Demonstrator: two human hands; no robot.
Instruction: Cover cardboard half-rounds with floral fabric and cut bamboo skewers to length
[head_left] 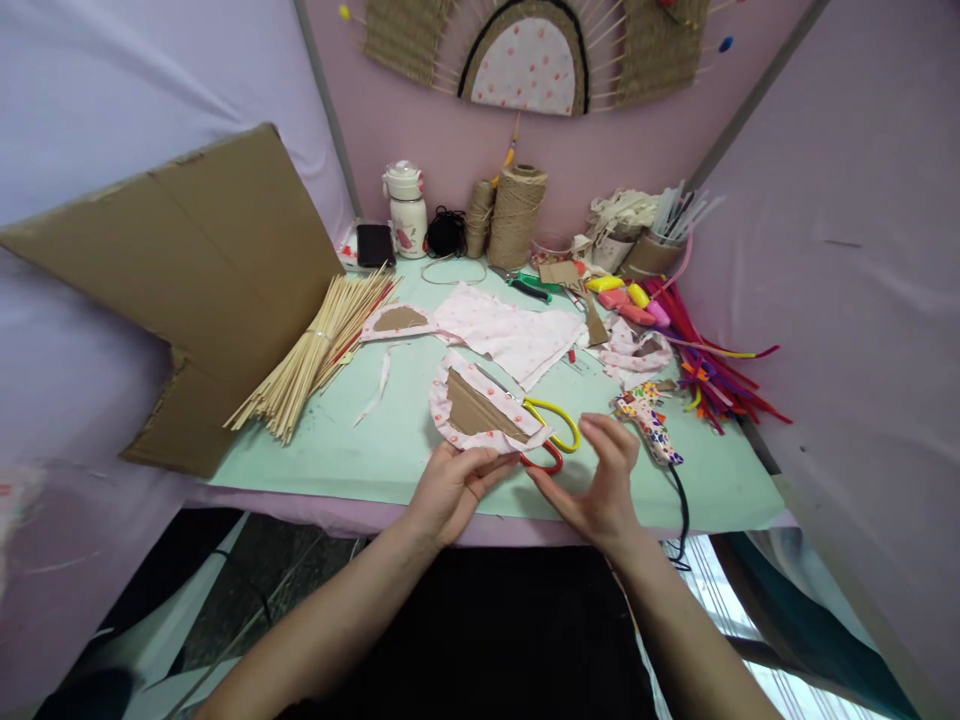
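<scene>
Left hand [456, 492]: thumb above, fingers beneath, pinching the near edge of a fabric-edged cardboard piece [484, 408]. Right hand [604, 485]: apart from the piece's middle, thumb and fingers spread with a gap between, nothing seen gripped; thumb tip close by the piece's near-right end and the red scissor loop, contact cannot be told.

Piece sits just beyond the left hand, the nearer of the two, and to the left of the right hand, raised over the near part of the counter [397, 465]. Long axis slants from far left to near right, its narrow end toward the right hand. Scissors [564, 412] lie partly hidden behind it, yellow and red loops out to the right.

Look of the piece: rounded outline, bare brown cardboard in the middle, pale pink fabric with small reddish print folded around the border, creased in places.

Farther out: printed cloth [514, 330] on the far side, a smaller half-round piece [399, 320] touching or overlapping its left end. Bundle of sticks [319, 340] left; patterned glue gun [649, 420] right.
</scene>
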